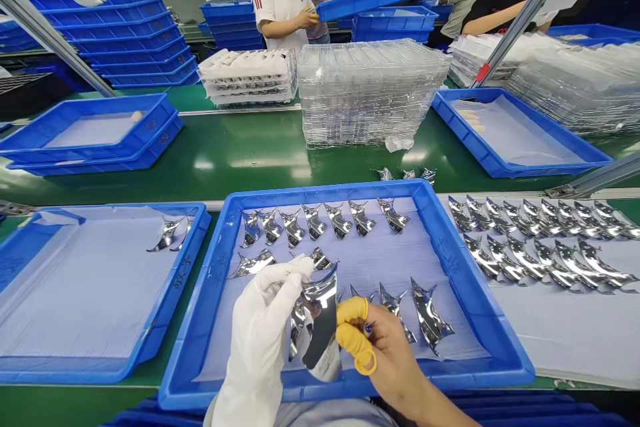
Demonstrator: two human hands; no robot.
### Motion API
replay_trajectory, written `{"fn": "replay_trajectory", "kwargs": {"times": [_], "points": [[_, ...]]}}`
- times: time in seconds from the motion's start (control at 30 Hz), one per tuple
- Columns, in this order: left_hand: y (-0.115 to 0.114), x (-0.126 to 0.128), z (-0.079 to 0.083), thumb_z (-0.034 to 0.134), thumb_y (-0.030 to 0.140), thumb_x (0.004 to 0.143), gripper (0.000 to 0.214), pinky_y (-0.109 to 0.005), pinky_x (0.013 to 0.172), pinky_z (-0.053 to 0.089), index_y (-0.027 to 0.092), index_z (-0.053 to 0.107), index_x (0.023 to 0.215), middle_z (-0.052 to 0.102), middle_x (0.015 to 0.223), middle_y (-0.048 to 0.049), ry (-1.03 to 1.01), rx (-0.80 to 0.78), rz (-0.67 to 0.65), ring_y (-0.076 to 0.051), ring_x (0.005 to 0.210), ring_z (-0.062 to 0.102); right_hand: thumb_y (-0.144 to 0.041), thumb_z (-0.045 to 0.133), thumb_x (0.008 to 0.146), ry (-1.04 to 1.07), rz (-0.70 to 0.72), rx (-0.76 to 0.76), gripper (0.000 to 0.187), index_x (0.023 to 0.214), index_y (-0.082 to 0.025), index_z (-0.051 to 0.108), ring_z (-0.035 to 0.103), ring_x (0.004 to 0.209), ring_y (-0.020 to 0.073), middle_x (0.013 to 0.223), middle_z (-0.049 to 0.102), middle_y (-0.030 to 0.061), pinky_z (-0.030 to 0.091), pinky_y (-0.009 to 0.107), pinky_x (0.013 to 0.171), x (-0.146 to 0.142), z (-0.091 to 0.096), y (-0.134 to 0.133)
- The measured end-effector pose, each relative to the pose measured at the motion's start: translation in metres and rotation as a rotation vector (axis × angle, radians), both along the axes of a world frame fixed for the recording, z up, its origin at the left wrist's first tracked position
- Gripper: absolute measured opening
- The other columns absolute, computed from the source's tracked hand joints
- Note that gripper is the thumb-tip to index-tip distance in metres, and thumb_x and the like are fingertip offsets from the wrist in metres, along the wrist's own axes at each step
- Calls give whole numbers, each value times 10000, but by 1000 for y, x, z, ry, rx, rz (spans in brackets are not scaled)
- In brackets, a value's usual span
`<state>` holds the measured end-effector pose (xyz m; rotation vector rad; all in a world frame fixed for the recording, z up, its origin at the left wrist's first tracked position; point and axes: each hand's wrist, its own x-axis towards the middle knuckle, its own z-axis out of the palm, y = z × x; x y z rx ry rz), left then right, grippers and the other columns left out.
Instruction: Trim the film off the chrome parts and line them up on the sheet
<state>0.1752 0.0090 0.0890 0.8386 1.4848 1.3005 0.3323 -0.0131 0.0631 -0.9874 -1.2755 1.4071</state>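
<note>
A curved, mirror-like chrome part [324,327] is held upright over the middle blue tray [480,320]. My left hand [265,327], in a white glove, pinches its upper left edge. Yellow finger cots cover the thumb and forefinger of my right hand [385,347], which grips the part's right edge. Behind the held part, several similar chrome parts lie on the tray's white liner, a row of them [314,221] along the far side. Others, such as one chrome part [431,313], rest to the right of my hands. My hands hide some of those parts.
On the left stands a blue tray [200,230] with two chrome parts [167,233]. Rows of chrome parts [540,260] lie at right on white sheeting. Stacked clear plastic trays [373,93] and blue bins [130,27] stand farther back. Across the bench a person [283,3] holds a blue tray.
</note>
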Motion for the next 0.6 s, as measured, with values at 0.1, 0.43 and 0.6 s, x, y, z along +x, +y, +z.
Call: {"fn": "replay_trajectory", "kwargs": {"times": [0.1,0.43,0.6], "points": [[0,3,0,825,468,781,282,-341,681,632,209,794,888,819,886,-71,8,-5,-5,-271,839,774,-695,638,931,48,13,-82,527,735,-208,594,357,532,111,632,464,-34,318,231,486,0,2,0],[2,-1,-8,845,513,782,358,-361,970,563,193,784,930,817,1031,-91,-47,35,-15,-273,1068,734,-649,719,896,214,42,-240,476,783,-210,576,249,498,78,599,375,-88,251,208,465,0,-9,-3],[6,-4,-7,983,417,551,647,-382,1023,550,209,762,1122,776,1196,-94,27,8,-160,-305,1189,690,-674,643,929,84,-5,-147,515,720,-218,528,308,536,102,623,412,-58,310,229,500,-1,1,-2]]}}
